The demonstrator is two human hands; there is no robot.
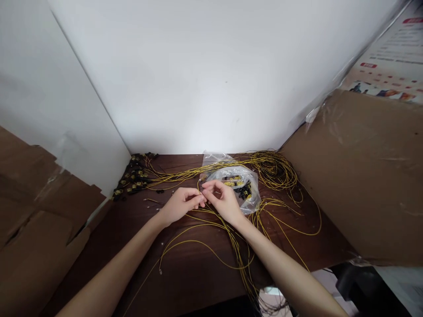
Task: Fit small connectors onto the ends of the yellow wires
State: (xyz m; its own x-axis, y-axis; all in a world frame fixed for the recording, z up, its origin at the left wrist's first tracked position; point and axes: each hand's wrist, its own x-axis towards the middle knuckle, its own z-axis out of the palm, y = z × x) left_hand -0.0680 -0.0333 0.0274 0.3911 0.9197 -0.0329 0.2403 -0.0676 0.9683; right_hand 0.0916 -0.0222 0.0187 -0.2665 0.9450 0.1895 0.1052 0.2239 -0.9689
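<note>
My left hand [185, 202] and my right hand [222, 200] meet over the middle of the dark brown table, fingertips pinched close together. A thin yellow wire [198, 184] passes up between the fingers of both hands; its end is too small to make out. Just behind my right hand lies a clear plastic bag [253, 178] holding small black parts [243, 192] with yellow labels. Below the hands, loose yellow wires [231, 235] run across the table, some ending in small pale tips [160, 271].
At the back left sits a heap of black parts [134, 176] with yellow wires leading right to a coiled bundle [276, 169]. Cardboard panels [366, 176] flank the brown table [194, 288] on both sides, and a white wall [205, 79] closes the back.
</note>
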